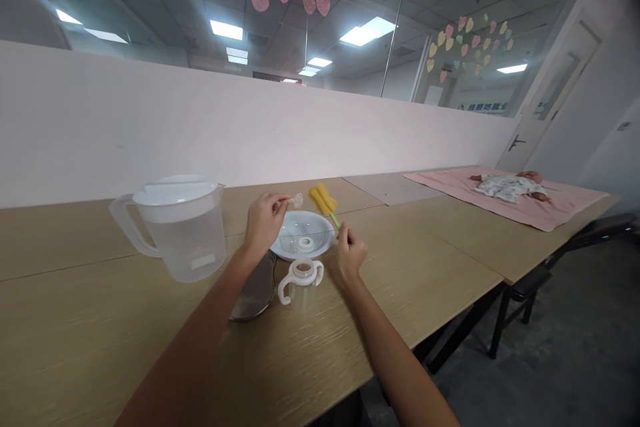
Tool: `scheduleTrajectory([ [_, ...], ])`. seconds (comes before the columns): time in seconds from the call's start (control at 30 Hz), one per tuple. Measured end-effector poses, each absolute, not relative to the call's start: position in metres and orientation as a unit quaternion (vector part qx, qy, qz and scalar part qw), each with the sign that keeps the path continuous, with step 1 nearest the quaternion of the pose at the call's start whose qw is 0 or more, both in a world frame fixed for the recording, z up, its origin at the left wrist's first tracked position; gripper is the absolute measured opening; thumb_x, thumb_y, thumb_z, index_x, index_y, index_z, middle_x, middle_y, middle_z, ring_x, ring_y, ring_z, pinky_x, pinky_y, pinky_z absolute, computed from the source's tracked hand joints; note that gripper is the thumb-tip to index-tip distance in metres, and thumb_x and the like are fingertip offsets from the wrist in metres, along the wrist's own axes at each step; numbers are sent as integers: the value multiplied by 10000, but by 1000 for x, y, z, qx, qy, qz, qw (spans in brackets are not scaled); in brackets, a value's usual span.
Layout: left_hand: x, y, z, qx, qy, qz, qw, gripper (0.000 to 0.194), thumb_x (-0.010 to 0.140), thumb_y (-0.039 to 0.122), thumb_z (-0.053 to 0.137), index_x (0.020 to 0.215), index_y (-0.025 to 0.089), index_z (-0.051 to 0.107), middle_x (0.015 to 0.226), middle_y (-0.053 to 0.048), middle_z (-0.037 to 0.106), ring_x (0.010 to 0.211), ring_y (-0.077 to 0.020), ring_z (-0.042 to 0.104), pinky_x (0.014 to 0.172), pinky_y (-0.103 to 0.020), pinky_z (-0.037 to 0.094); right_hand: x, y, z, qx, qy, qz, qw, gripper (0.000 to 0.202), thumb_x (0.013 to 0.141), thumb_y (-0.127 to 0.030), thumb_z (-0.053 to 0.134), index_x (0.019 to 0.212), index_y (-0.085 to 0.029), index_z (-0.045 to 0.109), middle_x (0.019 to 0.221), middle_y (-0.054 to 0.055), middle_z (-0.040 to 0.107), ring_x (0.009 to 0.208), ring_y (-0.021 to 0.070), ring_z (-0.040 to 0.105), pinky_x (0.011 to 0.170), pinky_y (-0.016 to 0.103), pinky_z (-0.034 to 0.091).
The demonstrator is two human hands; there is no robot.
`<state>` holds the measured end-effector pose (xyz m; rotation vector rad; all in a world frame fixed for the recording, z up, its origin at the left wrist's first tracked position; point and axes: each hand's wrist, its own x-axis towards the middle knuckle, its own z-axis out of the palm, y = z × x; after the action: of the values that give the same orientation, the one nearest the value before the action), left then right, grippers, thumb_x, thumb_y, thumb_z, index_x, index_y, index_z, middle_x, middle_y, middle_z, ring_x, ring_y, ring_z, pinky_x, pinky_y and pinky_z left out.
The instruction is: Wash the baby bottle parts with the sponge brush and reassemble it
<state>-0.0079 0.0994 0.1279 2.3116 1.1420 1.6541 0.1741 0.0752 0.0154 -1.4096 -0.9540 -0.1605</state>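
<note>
My left hand (265,223) pinches a small clear nipple-like piece (299,200) above the left rim of a white bowl (327,245). A white ring (305,244) lies in the bowl. My right hand (351,250) is closed round the green handle of a brush with a yellow sponge head (324,199), which points up and away, right of the bowl. Nearer to me stands a clear bottle (302,293) with a white two-handled collar (303,272), its mouth open. A dark, curved tray (256,290) lies partly behind my left forearm.
A large lidded plastic pitcher (187,233) stands at the left. On the far right, a baby doll (510,187) lies on a pink cloth (543,215). The wall runs along the table's (425,267) back edge; a dark bench (530,283) is at the right.
</note>
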Motion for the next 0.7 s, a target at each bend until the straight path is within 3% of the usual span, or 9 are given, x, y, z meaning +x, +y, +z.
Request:
scheduleTrajectory([
  [0.13,-7,99,128,733,382,556,86,219,780,322,550,868,184,695,830,-59,687,647,-154,546,671,-272,433,175,74,18,-629,-394,-48,668,538,867,-529,338,555,-148,553,487,12,505,476,111,397,499,231,262],
  [0.27,-6,100,127,716,378,569,145,214,761,328,570,859,187,697,851,-58,701,674,-155,590,667,-259,455,170,73,17,-556,-486,0,674,523,859,-522,349,504,-157,465,459,-26,404,469,93,345,488,225,266],
  [0.43,-4,101,127,682,361,579,262,238,749,331,585,879,154,679,799,-66,701,642,-160,632,640,-269,488,170,74,14,-522,-460,35,718,500,861,-511,342,495,-175,405,457,-43,321,461,88,317,471,231,258],
  [0.7,5,96,127,544,325,568,525,172,771,285,601,844,129,607,911,-82,676,748,-139,653,735,-295,528,168,73,16,-593,-493,-53,635,498,875,-469,351,484,-165,404,446,-53,297,460,77,252,473,232,200],
])
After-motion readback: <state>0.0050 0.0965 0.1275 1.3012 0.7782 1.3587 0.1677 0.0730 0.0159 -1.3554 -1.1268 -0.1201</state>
